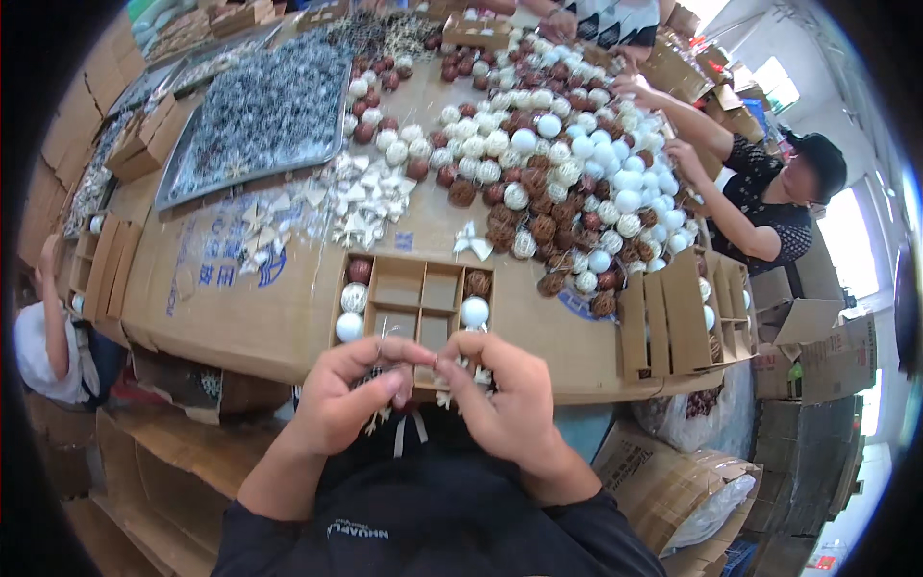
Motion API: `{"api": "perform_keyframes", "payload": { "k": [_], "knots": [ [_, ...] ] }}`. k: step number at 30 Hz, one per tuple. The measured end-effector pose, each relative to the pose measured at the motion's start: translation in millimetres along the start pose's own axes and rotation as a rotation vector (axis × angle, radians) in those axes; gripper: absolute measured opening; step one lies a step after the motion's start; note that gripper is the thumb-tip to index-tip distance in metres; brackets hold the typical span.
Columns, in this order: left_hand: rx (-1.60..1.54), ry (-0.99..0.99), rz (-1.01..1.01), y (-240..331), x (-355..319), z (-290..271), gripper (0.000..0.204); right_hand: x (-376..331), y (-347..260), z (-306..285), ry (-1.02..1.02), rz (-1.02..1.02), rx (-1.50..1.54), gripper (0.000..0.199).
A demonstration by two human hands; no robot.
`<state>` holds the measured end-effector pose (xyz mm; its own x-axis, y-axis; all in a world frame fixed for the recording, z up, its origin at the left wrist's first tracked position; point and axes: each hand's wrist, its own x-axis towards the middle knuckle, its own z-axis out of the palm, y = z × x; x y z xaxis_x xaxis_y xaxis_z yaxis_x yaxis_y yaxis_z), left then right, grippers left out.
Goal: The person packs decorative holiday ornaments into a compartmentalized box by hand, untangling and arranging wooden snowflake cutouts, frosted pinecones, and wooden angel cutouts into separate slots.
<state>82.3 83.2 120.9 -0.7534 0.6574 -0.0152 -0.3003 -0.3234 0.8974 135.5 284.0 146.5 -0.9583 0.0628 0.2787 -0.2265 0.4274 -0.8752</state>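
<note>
My left hand [351,394] and my right hand [505,392] meet at the fingertips over the near edge of a divided cardboard box [421,310]. Both are closed in a pinch; any thread or loop between the fingertips is too fine to make out. A pale snowflake ornament [377,420] hangs below my left fingers, and white snowflake ornaments [444,397] show beneath my right ones. Inside the box, the left column holds a dark red ball [359,270] and white balls [353,298]. A brown wicker ball [477,283] and a smooth white ball [475,312] sit on the right.
A large heap of balls [558,163] covers the table's far right. White wooden cutouts [370,197] lie left of it, by a metal tray [341,144] of small silvery pieces. Divided boxes [663,322] stand at right. A person [769,197] reaches into the heap; others work around.
</note>
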Motion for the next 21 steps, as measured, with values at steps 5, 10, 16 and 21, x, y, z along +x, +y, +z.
{"api": "perform_keyframes", "payload": {
  "k": [5, 10, 16, 21],
  "knots": [
    [-0.019, 0.088, 0.017, 5, -11, 8, 0.034, -8, -6, -5, 0.007, -0.039, -0.033, 0.012],
    [-0.086, -0.161, -0.212, 11, -12, -3, 0.036, -8, 0, -4, 0.003, -0.057, -0.058, 0.014],
    [-0.403, -0.438, -0.227, -4, -10, -8, 0.051, -7, 5, 1, -0.114, -0.002, 0.046, 0.017],
    [-0.514, -0.096, 0.228, -3, -4, -3, 0.092, -6, 3, -4, -0.106, 0.102, 0.211, 0.019]
  ]
}}
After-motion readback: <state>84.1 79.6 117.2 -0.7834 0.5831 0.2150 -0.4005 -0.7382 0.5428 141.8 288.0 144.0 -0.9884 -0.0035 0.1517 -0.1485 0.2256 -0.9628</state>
